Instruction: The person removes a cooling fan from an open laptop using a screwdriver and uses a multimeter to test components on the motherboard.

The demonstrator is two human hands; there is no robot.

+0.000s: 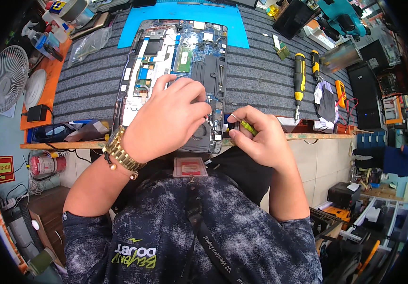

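An opened laptop base (185, 61) lies lengthwise before me, its blue circuit board, ribbon cables and a green memory module (183, 59) exposed. My left hand (171, 116) rests over its near half with fingers bent. The thumb and forefinger close together beside the round cooling fan (198, 131); what they pinch is too small to make out. Just off the laptop's near right corner, my right hand (258, 135) holds a small yellow-green handled tool (247, 126) between thumb and fingers. Its working end is hard to see.
Beneath the laptop's far end lies a blue mat (235, 23) on the ribbed grey bench cover (261, 75). Two yellow-black screwdrivers (299, 78), a cloth (326, 99) and an orange multimeter (340, 92) lie to the right. A white fan (7, 78) stands at far left.
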